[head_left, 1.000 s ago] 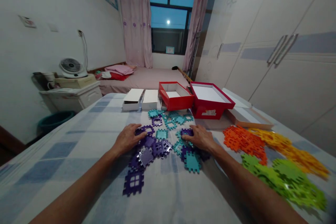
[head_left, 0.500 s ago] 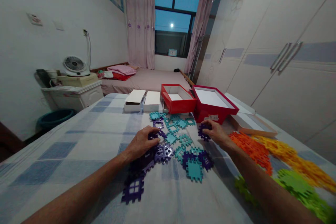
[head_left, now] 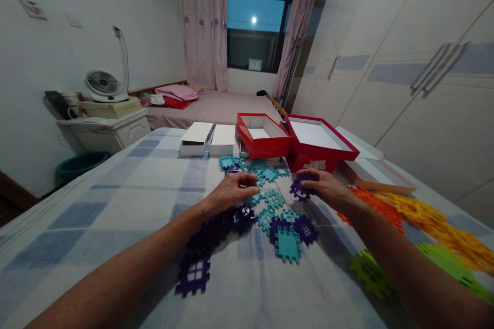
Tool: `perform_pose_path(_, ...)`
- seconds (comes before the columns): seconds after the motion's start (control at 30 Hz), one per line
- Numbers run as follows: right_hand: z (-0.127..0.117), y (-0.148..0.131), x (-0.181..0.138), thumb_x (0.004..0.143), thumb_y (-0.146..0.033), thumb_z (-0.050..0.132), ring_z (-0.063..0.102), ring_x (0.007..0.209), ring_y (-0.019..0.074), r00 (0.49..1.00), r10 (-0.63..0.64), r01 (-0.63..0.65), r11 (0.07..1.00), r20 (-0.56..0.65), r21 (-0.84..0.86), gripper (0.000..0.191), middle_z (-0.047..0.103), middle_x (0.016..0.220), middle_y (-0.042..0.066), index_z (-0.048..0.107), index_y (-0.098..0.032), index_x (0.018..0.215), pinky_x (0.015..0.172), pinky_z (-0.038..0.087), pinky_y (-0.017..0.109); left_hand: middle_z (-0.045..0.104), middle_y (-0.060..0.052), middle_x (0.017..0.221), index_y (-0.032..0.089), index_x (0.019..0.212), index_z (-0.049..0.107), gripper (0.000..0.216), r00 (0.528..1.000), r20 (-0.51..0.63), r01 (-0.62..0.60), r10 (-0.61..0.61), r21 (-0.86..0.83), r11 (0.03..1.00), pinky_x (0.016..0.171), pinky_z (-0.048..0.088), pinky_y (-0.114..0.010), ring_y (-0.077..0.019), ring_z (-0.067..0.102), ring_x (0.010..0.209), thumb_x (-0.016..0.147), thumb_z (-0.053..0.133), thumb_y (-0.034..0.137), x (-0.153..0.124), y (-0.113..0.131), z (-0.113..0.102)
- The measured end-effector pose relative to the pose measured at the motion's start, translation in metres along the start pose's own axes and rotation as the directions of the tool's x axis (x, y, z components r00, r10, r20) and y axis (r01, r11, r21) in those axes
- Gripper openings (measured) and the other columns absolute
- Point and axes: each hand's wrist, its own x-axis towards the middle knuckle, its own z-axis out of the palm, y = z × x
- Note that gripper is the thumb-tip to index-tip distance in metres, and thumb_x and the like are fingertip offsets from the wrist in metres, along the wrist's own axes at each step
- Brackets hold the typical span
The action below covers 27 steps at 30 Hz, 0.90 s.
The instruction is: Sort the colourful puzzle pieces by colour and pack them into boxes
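Observation:
My right hand (head_left: 322,185) pinches a dark purple interlocking plastic tile (head_left: 300,188) between thumb and fingers, just above the bed sheet. Over the middle of the loose tiles is my left hand (head_left: 231,190), its thumb and fingers apart and nothing visible between them. Beneath its fingertips lies a turquoise tile (head_left: 253,199). A row of purple tiles (head_left: 243,218) runs partly hidden under the left forearm, down to a purple window tile (head_left: 194,275). Several turquoise tiles (head_left: 273,198) lie between the hands. Closer to me, a square turquoise tile (head_left: 287,244) overlaps purple ones.
Beyond the tiles stand two white boxes (head_left: 223,148), a red box (head_left: 270,151) and a larger dark red box (head_left: 314,162). To the right are orange pieces (head_left: 380,208), yellow pieces (head_left: 432,221) and green pieces (head_left: 370,272), partly behind my right forearm.
My left hand has left the purple tiles and moved right, over the turquoise ones, its fingers now apart. The right hand keeps its purple tile, nearly in place. The view has tilted slightly down.

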Motion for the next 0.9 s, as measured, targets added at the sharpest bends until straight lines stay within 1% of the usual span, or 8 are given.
perform_pose_path(0.1,-0.003,-0.005,-0.003,0.057,-0.016,0.065,0.053,0.060,0.0105,0.997,-0.001,-0.004,0.998,-0.078,-0.066,0.036,0.063,0.073,0.001,0.064,-0.014,0.093,0.056,0.040,0.024,0.068,-0.009,0.100,0.012,0.102,0.064,0.036,0.997,-0.068,-0.040,0.044,0.057,0.998,0.082,0.050,-0.033,-0.0189,0.063,0.088,0.074,0.061,0.035,0.004,0.004,-0.004)
perform_pose_path(0.2,0.004,-0.013,-0.023,0.061,-0.019,0.065,0.053,0.062,0.0109,0.999,0.036,-0.035,0.999,0.034,-0.012,0.036,0.062,0.076,0.001,0.063,-0.015,0.097,0.058,0.041,0.025,0.067,-0.008,0.101,0.014,0.101,0.065,0.031,0.991,-0.102,-0.074,0.091,0.163,0.984,0.083,0.050,-0.033,-0.0184,0.063,0.090,0.077,0.058,0.033,-0.010,0.007,-0.017)
perform_pose_path(0.33,0.046,-0.031,-0.069,0.069,-0.022,0.063,0.053,0.066,0.0106,0.967,0.014,0.012,0.995,0.256,-0.102,0.035,0.062,0.080,0.000,0.063,-0.018,0.103,0.060,0.041,0.024,0.063,-0.005,0.106,0.020,0.103,0.064,0.026,0.976,-0.079,-0.166,0.205,0.344,0.924,0.089,0.047,-0.033,-0.0179,0.059,0.098,0.079,0.058,0.029,-0.054,0.005,-0.025)
perform_pose_path(0.5,0.099,-0.038,-0.093,0.077,-0.021,0.057,0.057,0.090,0.0160,0.909,-0.161,0.247,0.951,0.385,-0.185,0.032,0.062,0.102,0.004,0.060,-0.019,0.108,0.078,0.046,0.030,0.061,-0.005,0.108,0.020,0.106,0.062,0.028,0.965,0.054,-0.258,0.258,0.406,0.877,0.092,0.045,-0.031,-0.0169,0.057,0.101,0.079,0.061,0.027,-0.090,-0.001,-0.011)
perform_pose_path(0.6,0.094,-0.032,-0.096,0.082,-0.022,0.055,0.052,0.105,0.0193,0.896,-0.330,0.433,0.795,0.296,-0.425,0.036,0.056,0.115,0.008,0.056,-0.020,0.117,0.091,0.041,0.036,0.061,-0.007,0.110,0.020,0.108,0.061,0.029,0.961,0.042,-0.262,0.272,0.439,0.859,0.094,0.044,-0.033,-0.0177,0.056,0.104,0.082,0.058,0.031,-0.091,-0.003,-0.009)
perform_pose_path(0.7,0.070,-0.023,-0.104,0.081,-0.025,0.058,0.050,0.104,0.0222,0.887,-0.366,0.455,0.587,0.282,-0.669,0.036,0.056,0.112,0.010,0.056,-0.019,0.116,0.092,0.040,0.039,0.060,-0.008,0.112,0.019,0.108,0.062,0.028,0.951,0.014,-0.276,0.308,0.488,0.828,0.097,0.043,-0.036,-0.0184,0.054,0.107,0.086,0.052,0.034,-0.086,-0.003,-0.010)
perform_pose_path(0.8,0.056,-0.005,-0.114,0.073,-0.027,0.069,0.050,0.102,0.0265,0.888,-0.293,0.454,0.422,0.355,-0.785,0.042,0.058,0.109,0.009,0.058,-0.021,0.113,0.086,0.041,0.042,0.057,-0.011,0.122,0.018,0.116,0.059,0.038,0.920,0.148,-0.383,0.364,0.542,0.748,0.101,0.039,-0.040,-0.0222,0.049,0.117,0.086,0.051,0.041,-0.079,-0.002,-0.002)
perform_pose_path(0.9,0.059,0.012,-0.118,0.069,-0.020,0.069,0.050,0.103,0.0294,0.902,-0.268,0.415,0.326,0.338,-0.849,0.043,0.059,0.109,0.010,0.059,-0.020,0.110,0.083,0.040,0.043,0.056,-0.012,0.125,0.018,0.121,0.056,0.048,0.890,0.287,-0.456,0.354,0.582,0.673,0.103,0.035,-0.048,-0.0285,0.043,0.124,0.083,0.054,0.048,-0.073,-0.003,0.013)
